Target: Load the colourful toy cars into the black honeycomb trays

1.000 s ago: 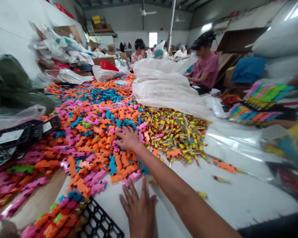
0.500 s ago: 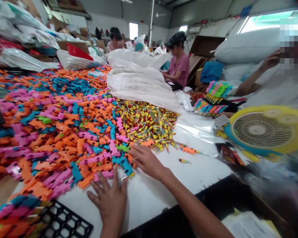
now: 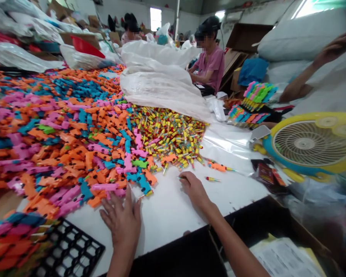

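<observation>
My left hand (image 3: 122, 217) lies palm down with its fingers spread, the fingertips at the near edge of a heap of orange, pink, blue and green plastic toy pieces (image 3: 72, 150). Just beyond its thumb is a blue toy piece (image 3: 142, 182) with a yellow-ended stick at its tip. My right hand (image 3: 194, 190) is over the white tabletop (image 3: 164, 215), its fingers curled together in a pinch. A small tip shows at its fingertips, too little to name. Ahead of it spreads a pile of small yellow-and-red capped tubes (image 3: 170, 134).
A black honeycomb rack (image 3: 72, 246) stands at the near left, beside assembled toys (image 3: 14, 242). To the right are one loose capped tube (image 3: 213, 179), an orange toy (image 3: 217, 166) and a yellow fan (image 3: 311, 144). A white sack (image 3: 161, 84) lies behind; co-workers sit beyond and at right.
My right hand has drawn back from the heap's edge and moved right over the tabletop, its fingers now pinched. The left hand stays spread in nearly the same place. The view has shifted slightly.
</observation>
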A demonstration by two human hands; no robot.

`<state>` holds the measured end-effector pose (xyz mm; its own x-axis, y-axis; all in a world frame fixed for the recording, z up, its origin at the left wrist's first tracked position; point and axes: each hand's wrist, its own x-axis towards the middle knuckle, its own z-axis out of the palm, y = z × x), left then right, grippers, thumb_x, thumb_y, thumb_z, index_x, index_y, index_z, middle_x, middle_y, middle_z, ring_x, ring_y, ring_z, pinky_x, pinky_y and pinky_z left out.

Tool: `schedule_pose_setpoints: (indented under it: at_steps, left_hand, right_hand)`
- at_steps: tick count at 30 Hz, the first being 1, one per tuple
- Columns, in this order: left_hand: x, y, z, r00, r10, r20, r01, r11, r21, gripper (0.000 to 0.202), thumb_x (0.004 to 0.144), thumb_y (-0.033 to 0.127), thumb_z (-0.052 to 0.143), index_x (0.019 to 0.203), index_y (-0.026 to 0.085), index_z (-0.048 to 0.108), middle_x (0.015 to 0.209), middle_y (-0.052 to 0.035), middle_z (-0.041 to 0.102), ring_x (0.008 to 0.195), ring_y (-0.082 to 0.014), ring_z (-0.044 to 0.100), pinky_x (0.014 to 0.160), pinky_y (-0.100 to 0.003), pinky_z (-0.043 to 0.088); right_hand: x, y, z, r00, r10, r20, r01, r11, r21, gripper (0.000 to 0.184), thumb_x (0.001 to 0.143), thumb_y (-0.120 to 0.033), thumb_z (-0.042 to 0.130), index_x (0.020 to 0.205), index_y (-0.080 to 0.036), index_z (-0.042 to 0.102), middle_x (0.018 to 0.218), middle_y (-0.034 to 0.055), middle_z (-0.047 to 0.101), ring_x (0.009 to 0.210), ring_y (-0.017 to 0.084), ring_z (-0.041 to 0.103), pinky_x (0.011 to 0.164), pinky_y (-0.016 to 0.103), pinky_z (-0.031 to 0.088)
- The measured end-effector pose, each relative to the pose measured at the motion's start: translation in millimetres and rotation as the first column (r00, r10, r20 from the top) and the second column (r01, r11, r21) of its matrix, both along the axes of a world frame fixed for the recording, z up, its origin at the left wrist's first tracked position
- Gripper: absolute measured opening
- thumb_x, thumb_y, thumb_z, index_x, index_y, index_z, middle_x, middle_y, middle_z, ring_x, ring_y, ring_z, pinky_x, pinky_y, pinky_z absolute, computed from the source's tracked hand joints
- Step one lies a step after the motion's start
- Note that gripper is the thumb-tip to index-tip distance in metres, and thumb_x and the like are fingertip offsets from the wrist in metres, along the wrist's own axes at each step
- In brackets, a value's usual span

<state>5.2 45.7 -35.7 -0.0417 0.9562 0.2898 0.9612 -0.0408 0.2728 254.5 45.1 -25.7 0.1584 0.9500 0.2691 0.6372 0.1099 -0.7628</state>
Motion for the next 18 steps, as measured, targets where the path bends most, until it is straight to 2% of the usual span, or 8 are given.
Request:
schedule_pose_setpoints:
  at_steps: [2, 6, 8, 10, 12, 13, 16, 18]
  left_hand:
    - [-1.9, -1.2, -0.5, 1.0, 0.002, -0.002, -0.002, 1.0, -0.016, 0.052, 0.095, 0.041, 0.04, 0.143, 0.021, 0.039, 0.156, -0.0228, 0.017, 0.144, -0.0408, -0.001, 0.112, -0.063, 0.016]
    - [-2.9, -2.6, -1.4, 1.0, 0.019, 0.006, -0.019, 0.999, -0.04, 0.05, 0.095, 0.041, 0.04, 0.141, 0.023, 0.042, 0.157, -0.0195, 0.02, 0.145, -0.0378, -0.003, 0.112, -0.062, 0.015]
    - [-2.8, -2.7, -2.2, 1.0, 0.01, 0.006, -0.01, 0.999, -0.031, 0.049, 0.095, 0.04, 0.04, 0.141, 0.022, 0.043, 0.156, -0.0191, 0.022, 0.145, -0.0374, -0.004, 0.113, -0.062, 0.014]
    - [-2.7, -2.7, -3.3, 1.0, -0.005, 0.003, 0.005, 1.0, -0.019, 0.05, 0.095, 0.04, 0.041, 0.141, 0.022, 0.043, 0.155, -0.0197, 0.024, 0.145, -0.0373, -0.005, 0.113, -0.062, 0.013]
    - [-2.7, -2.5, -4.4, 1.0, -0.009, 0.003, 0.009, 1.0, -0.013, 0.051, 0.094, 0.039, 0.041, 0.141, 0.02, 0.042, 0.154, -0.0206, 0.025, 0.145, -0.0373, -0.004, 0.113, -0.062, 0.012]
    - [-2.7, -2.5, -4.8, 1.0, -0.005, 0.006, 0.006, 1.0, -0.01, 0.051, 0.094, 0.039, 0.041, 0.141, 0.018, 0.042, 0.154, -0.021, 0.025, 0.146, -0.0373, -0.003, 0.113, -0.062, 0.013]
    - [-2.6, -2.6, -4.6, 1.0, -0.001, 0.018, 0.001, 1.0, 0.007, 0.052, 0.094, 0.037, 0.042, 0.14, 0.014, 0.043, 0.155, -0.022, 0.023, 0.146, -0.0377, 0.0, 0.113, -0.061, 0.013]
    - [-2.8, -2.5, -3.4, 1.0, -0.014, 0.024, 0.014, 1.0, 0.013, 0.052, 0.094, 0.037, 0.042, 0.14, 0.014, 0.043, 0.156, -0.0216, 0.021, 0.146, -0.0384, 0.001, 0.113, -0.062, 0.013]
  right_hand:
    - [-8.3, 9.8, 1.5, 0.996, 0.088, -0.025, -0.086, 0.995, 0.056, 0.013, 0.091, -0.023, 0.052, 0.097, -0.023, 0.063, 0.104, 0.0056, 0.064, 0.099, 0.021, 0.055, 0.09, 0.038, 0.043]
    - [-10.1, 12.3, -2.5, 0.96, 0.266, 0.092, -0.273, 0.959, 0.077, 0.016, 0.09, -0.021, 0.055, 0.093, -0.027, 0.069, 0.12, 0.004, 0.064, 0.117, 0.025, 0.049, 0.104, 0.048, 0.032]
    - [-4.8, 6.7, -2.9, 0.981, 0.191, 0.046, -0.193, 0.979, 0.067, 0.02, 0.092, -0.022, 0.05, 0.1, -0.026, 0.068, 0.119, 0.0053, 0.064, 0.116, 0.023, 0.05, 0.102, 0.045, 0.037]
    - [-1.9, 0.6, 1.1, 1.0, 0.003, -0.01, -0.003, 1.0, 0.003, 0.02, 0.093, -0.028, 0.047, 0.102, -0.024, 0.064, 0.111, 0.0069, 0.065, 0.107, 0.022, 0.056, 0.092, 0.039, 0.044]
    - [-7.2, -1.5, 8.4, 0.986, -0.164, 0.022, 0.165, 0.973, -0.164, 0.021, 0.093, -0.037, 0.048, 0.093, -0.022, 0.062, 0.094, 0.0057, 0.067, 0.087, 0.021, 0.06, 0.077, 0.034, 0.047]
    - [-13.6, 0.0, 12.3, 0.976, -0.201, 0.085, 0.216, 0.945, -0.247, 0.024, 0.092, -0.042, 0.05, 0.087, -0.021, 0.061, 0.087, 0.0049, 0.066, 0.079, 0.021, 0.06, 0.072, 0.033, 0.046]
    - [-43.1, 15.3, 20.9, 0.926, -0.19, 0.326, 0.304, 0.889, -0.344, 0.035, 0.087, -0.053, 0.056, 0.084, -0.018, 0.059, 0.086, 0.0083, 0.065, 0.08, 0.024, 0.06, 0.072, 0.033, 0.043]
    - [-62.5, 29.7, 22.7, 0.897, -0.16, 0.413, 0.31, 0.892, -0.328, 0.033, 0.086, -0.046, 0.06, 0.092, -0.014, 0.058, 0.095, 0.0141, 0.064, 0.089, 0.027, 0.06, 0.076, 0.035, 0.043]
